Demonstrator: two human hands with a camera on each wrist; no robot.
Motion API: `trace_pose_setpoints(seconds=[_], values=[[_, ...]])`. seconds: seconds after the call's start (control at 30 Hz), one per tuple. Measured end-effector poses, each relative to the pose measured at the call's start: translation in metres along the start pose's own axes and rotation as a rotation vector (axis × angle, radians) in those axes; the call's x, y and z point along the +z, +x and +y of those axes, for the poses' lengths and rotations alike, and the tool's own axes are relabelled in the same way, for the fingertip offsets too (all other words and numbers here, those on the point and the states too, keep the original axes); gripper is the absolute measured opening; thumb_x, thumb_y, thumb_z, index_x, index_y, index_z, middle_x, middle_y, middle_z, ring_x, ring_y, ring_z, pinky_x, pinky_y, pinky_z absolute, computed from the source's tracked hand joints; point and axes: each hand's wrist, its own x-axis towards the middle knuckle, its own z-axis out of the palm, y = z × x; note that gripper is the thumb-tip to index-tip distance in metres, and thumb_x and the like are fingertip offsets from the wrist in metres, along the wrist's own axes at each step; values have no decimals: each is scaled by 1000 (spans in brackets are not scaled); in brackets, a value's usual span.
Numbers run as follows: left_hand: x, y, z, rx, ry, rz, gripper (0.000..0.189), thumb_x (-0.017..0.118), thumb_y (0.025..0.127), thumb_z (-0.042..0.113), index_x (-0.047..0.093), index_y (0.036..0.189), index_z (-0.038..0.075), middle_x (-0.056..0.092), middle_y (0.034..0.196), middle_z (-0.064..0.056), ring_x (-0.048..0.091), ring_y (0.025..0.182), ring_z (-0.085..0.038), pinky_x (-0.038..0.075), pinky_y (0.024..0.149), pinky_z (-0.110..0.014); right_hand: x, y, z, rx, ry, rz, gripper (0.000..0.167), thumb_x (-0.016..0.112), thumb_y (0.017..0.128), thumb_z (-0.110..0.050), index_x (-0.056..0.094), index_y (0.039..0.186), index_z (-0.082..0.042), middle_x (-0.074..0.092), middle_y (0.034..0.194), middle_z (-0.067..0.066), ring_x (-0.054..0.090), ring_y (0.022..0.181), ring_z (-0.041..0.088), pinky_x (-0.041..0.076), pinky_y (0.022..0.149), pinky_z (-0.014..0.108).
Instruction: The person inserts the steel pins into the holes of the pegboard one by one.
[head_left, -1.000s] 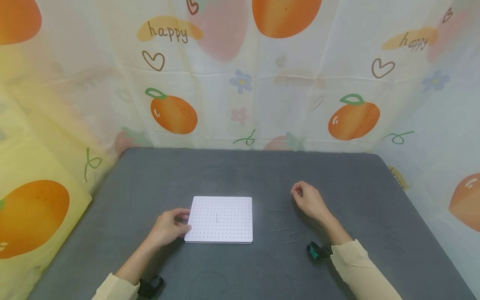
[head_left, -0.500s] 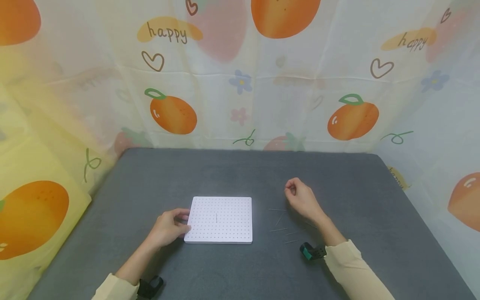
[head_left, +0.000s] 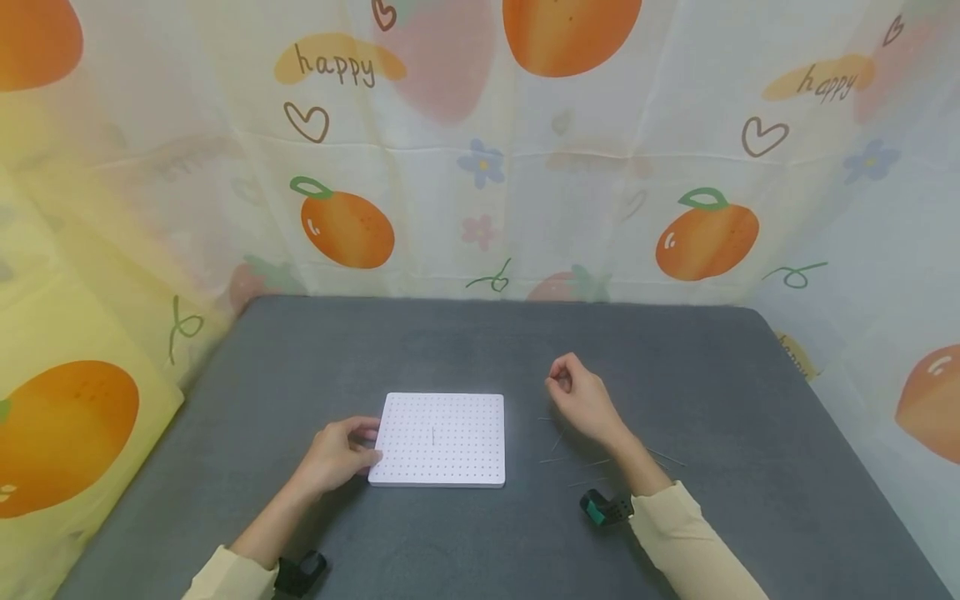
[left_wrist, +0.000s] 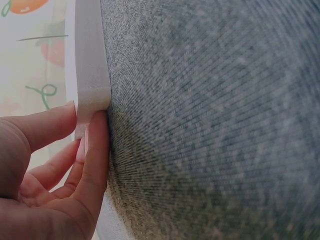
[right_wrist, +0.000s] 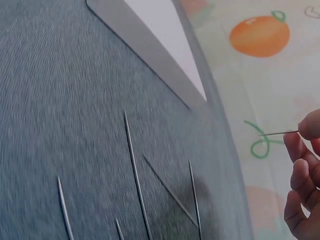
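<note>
A white board with rows of small holes lies flat on the table. My left hand grips its left edge, the thumb on the top face and the fingers at the side in the left wrist view. One thin metal needle stands up from the board. Right of the board and above the table, my right hand pinches another needle between thumb and forefinger, its tip sticking out. Several loose needles lie on the table beneath the right hand and forearm, partly covered in the head view.
The dark grey table runs back to a hanging cloth printed with oranges. Black bands with camera mounts are on both wrists; the right mount sits low near the loose needles.
My right hand has moved left toward the board with its pinched needle, uncovering loose needles to the right of the forearm. The left hand and the board stay in place.
</note>
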Motion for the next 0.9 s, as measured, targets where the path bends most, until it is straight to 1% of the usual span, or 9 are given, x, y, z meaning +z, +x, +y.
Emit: trace_pose_setpoints(seconds=[0.13,0.43,0.57,0.73,0.9], values=[[0,0,-1,-1,-15,-7,46,68,76,0,56,120,-1,61,102,-13,62,74,-15,54,60,-31,8,1,-6,-13,19,-7,9,58,86,-12,51,92,-12,53,77,1,46,65,13,37,56,25],[0,0,-1,10,-37,-11,46,68,76,-1,55,119,-2,61,102,-14,62,73,-15,54,60,-31,24,3,-26,-36,53,-30,7,58,86,-13,54,92,-15,58,80,-2,48,67,12,39,57,26],[0,0,-1,12,-33,-7,46,68,76,-1,55,119,-2,61,102,-14,61,73,-15,54,60,-30,35,4,-32,-58,47,-47,8,59,86,-14,55,92,-16,58,81,-4,48,68,12,40,58,26],[0,0,-1,18,-27,-3,45,67,76,-1,55,120,-2,61,101,-14,62,73,-15,54,60,-30,48,1,-42,-59,58,-90,7,59,87,-14,55,92,-17,60,86,-4,50,72,12,41,63,26],[0,0,-1,19,-28,-2,45,68,76,0,56,119,-2,61,101,-13,61,73,-15,54,60,-30,59,0,-52,-88,40,-103,7,59,87,-14,56,90,-18,60,84,-5,47,68,11,38,60,24]])
